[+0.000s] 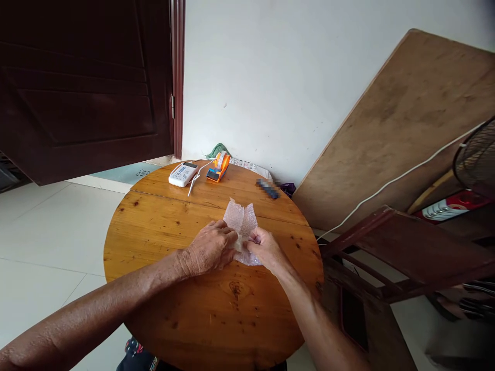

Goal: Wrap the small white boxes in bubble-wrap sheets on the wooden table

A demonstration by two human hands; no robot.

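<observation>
A crumpled piece of clear bubble wrap [247, 221] lies near the middle of the round wooden table [154, 247]. On its left edge, my left hand [216, 245] has its fingers curled together over the plastic. From the right, my right hand [265, 247] pinches the wrap between thumb and fingers. Both hands are close together, with the wrap spanning the small gap between them. Whether anything lies inside the wrap cannot be made out.
Toward the table's back are a white box-shaped device [182, 175] with a cable, an orange tape dispenser [218, 167] and a dark blurred object [268, 188]. A wooden chair [417, 252] stands at the right, below a leaning board [402, 118].
</observation>
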